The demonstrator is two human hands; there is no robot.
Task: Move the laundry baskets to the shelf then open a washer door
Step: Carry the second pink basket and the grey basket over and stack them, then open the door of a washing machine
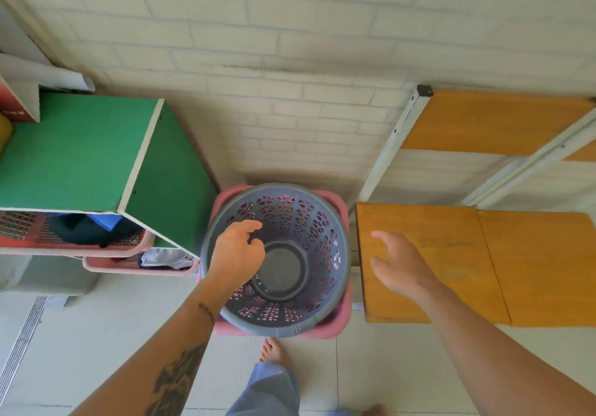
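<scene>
A round grey perforated laundry basket (300, 219) stands empty on the floor, nested inside a pink basket (338, 319) whose corners show around it. My left hand (237, 253) hovers over the grey basket's left rim, fingers loosely curled and holding nothing. My right hand (398, 262) is open with fingers spread, to the right of the basket and above the near orange wooden shelf board (451, 264). A higher orange board (490, 122) of the same white metal-framed shelf sits at the upper right. No washer is in view.
A green cabinet (80, 151) stands at the left, with two pink baskets (135, 267) holding clothes below it. A brick-patterned wall runs behind. The floor is pale tile with a drain grate (22, 344) at the left. My bare foot (272, 351) is just in front of the baskets.
</scene>
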